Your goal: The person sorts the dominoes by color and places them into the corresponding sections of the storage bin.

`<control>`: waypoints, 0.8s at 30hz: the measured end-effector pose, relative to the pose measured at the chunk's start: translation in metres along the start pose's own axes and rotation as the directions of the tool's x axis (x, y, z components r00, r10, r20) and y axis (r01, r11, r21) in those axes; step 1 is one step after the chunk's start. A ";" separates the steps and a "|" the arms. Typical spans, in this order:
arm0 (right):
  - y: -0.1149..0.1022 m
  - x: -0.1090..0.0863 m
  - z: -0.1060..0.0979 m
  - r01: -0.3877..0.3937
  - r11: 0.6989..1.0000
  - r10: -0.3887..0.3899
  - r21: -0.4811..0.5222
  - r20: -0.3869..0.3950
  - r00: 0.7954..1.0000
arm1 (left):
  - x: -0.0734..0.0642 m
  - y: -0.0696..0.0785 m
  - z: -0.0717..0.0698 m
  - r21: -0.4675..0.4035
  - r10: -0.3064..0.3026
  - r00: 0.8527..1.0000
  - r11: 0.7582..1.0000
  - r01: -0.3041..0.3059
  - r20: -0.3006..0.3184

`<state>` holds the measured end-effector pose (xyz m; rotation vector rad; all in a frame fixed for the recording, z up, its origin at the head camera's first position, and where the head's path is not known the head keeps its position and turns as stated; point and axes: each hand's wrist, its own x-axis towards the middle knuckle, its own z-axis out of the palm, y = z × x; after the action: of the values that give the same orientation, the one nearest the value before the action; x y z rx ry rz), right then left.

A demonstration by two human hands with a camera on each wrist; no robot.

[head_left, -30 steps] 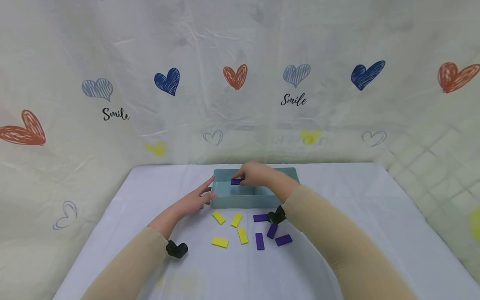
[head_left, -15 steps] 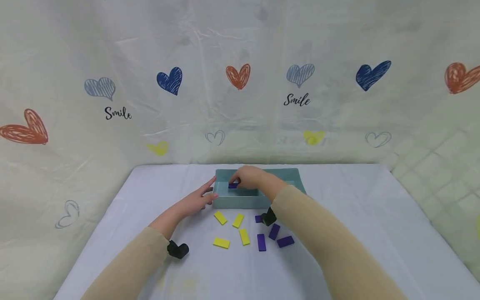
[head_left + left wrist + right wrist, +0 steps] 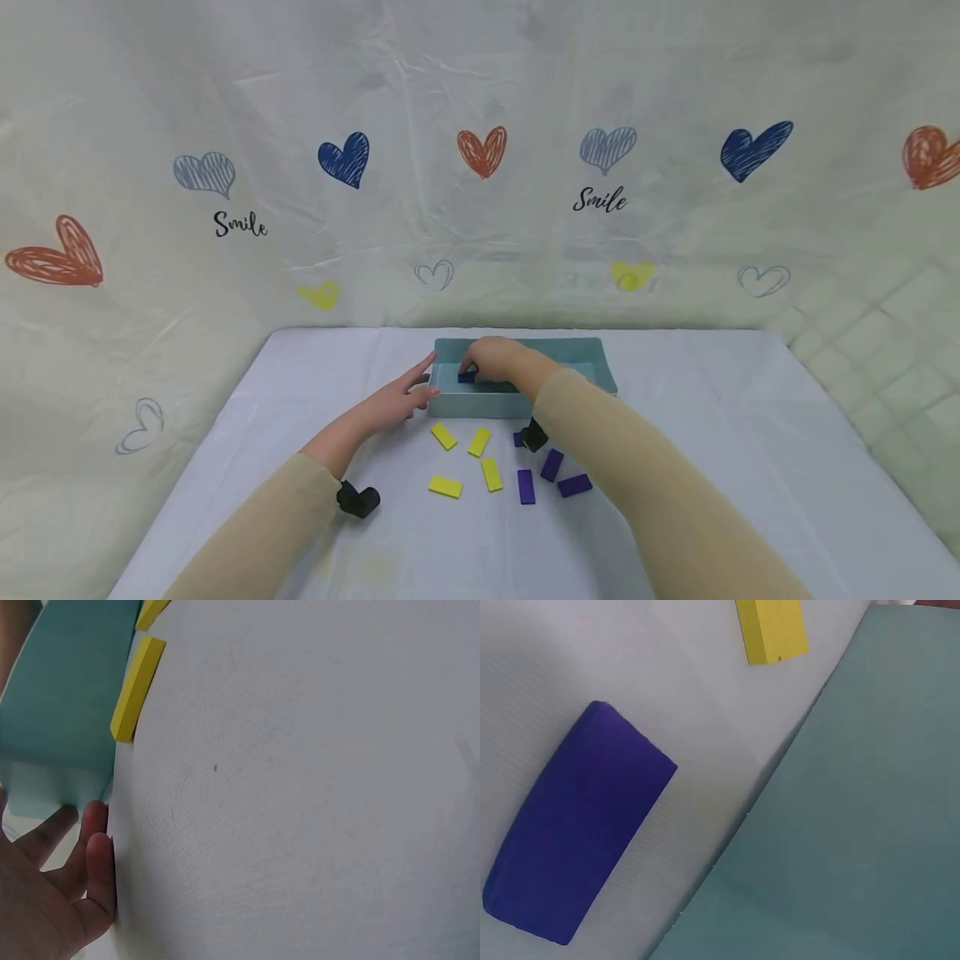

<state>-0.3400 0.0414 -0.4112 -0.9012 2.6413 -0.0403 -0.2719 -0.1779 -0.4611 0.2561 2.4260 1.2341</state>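
Note:
A teal box (image 3: 480, 406) stands near the table's back edge. My right hand (image 3: 495, 358) reaches down inside its left part and pinches a purple block (image 3: 467, 377) low over the box floor. My left hand (image 3: 393, 402) is at the box's left end, its fingers spread and fingertips touching the wall; in the left wrist view the left hand (image 3: 56, 877) shows straight fingers against that end. The right wrist view shows another purple block (image 3: 581, 825) on the cloth beside the box's side wall (image 3: 855, 795); the right hand itself is out of that view.
In front of the box lie several yellow blocks (image 3: 491, 474) on the left and several purple blocks (image 3: 527, 487) on the right, one partly hidden by the right wrist's black camera (image 3: 534, 435). A white cloth covers the table (image 3: 712, 433). Behind hangs a sheet with printed hearts (image 3: 482, 152).
The right hand has lowered the purple block into the left part of the box, moving slightly left and toward me. The left hand has stayed at the box's end.

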 end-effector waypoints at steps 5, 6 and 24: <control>0.001 0.004 0.003 -0.003 1.000 0.003 -0.023 0.001 1.000 | -0.001 0.001 0.001 0.000 0.008 1.000 1.000 -0.008 -0.004; 0.001 0.005 0.003 -0.004 1.000 0.004 -0.029 -0.001 1.000 | -0.001 0.002 0.001 0.000 0.010 1.000 1.000 -0.010 -0.005; 0.001 0.009 0.007 0.015 0.998 -0.017 -0.054 -0.033 0.999 | 0.001 -0.002 0.000 -0.014 0.012 1.000 1.000 -0.012 0.000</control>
<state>-0.3447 0.0373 -0.4203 -0.9466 2.6782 0.0115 -0.2723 -0.1792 -0.4632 0.2672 2.4178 1.2560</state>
